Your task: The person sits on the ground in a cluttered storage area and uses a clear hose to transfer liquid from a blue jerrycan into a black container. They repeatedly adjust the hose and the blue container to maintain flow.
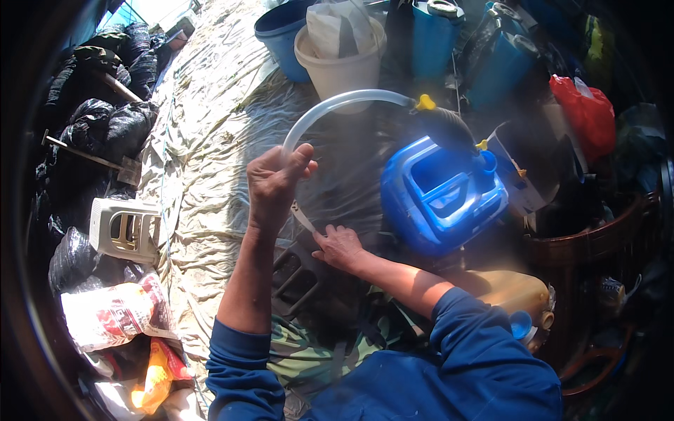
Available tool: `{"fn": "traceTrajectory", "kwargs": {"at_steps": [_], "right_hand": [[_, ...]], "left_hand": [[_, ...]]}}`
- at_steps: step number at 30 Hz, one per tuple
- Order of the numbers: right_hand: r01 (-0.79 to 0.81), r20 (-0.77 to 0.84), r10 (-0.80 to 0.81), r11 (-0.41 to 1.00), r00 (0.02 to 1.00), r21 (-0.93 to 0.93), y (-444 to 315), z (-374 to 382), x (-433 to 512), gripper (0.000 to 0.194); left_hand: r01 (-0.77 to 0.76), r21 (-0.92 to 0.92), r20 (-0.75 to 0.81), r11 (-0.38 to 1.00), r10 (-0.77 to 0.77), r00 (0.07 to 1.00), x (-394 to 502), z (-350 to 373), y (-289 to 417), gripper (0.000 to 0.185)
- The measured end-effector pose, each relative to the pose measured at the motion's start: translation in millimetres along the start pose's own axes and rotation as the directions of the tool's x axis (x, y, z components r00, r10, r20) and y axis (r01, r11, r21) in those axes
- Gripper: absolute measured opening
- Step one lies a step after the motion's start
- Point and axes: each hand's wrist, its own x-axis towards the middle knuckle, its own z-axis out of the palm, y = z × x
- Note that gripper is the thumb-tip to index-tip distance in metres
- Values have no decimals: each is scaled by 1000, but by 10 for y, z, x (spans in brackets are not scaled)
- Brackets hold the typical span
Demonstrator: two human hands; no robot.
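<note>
My left hand (276, 184) is raised and closed around one end of a translucent hose (353, 97). From there the hose arches right to a fitting with a yellow wing clamp (425, 102) on a grey ribbed tube (453, 123). This tube runs down to the neck of a blue plastic jerrycan (442, 200). Lower down, my right hand (339, 247) has its thumb and fingers at the end of a thin pale strip (304, 217), whose kind I cannot make out. A dark plastic object with openings (295, 279) lies beneath, partly hidden by my arms.
A wrinkled pale sheet (205, 173) covers the ground. Black bags (87, 131) and an upturned beige plastic stool (124, 229) line the left. Buckets, including a white bucket (342, 68), stand ahead. To the right are a brown tub (584, 242), a yellowish jerrycan (505, 289) and a red bag (584, 116).
</note>
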Motion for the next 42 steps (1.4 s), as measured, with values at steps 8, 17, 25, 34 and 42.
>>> {"fn": "traceTrajectory", "kwargs": {"at_steps": [8, 17, 25, 34, 42], "right_hand": [[376, -150, -435, 874, 888, -309, 124, -19, -65, 30], [444, -164, -469, 880, 868, -169, 193, -50, -60, 42], [470, -139, -461, 882, 876, 38, 82, -1305, -832, 37], [189, -437, -255, 964, 863, -190, 612, -2285, -1600, 46], [28, -480, -170, 957, 861, -289, 1231, -2069, -1692, 42]], "left_hand": [[-9, 36, 31, 999, 8, 999, 23, -38, 54, 25], [-34, -16, -13, 999, 33, 999, 7, -6, -4, 31], [-9, -68, -23, 998, 8, 1000, -114, 69, -64, 32], [-28, -111, -36, 993, 24, 999, -346, 96, -200, 29], [35, -73, -86, 997, -41, 995, -557, 40, -368, 29]]}}
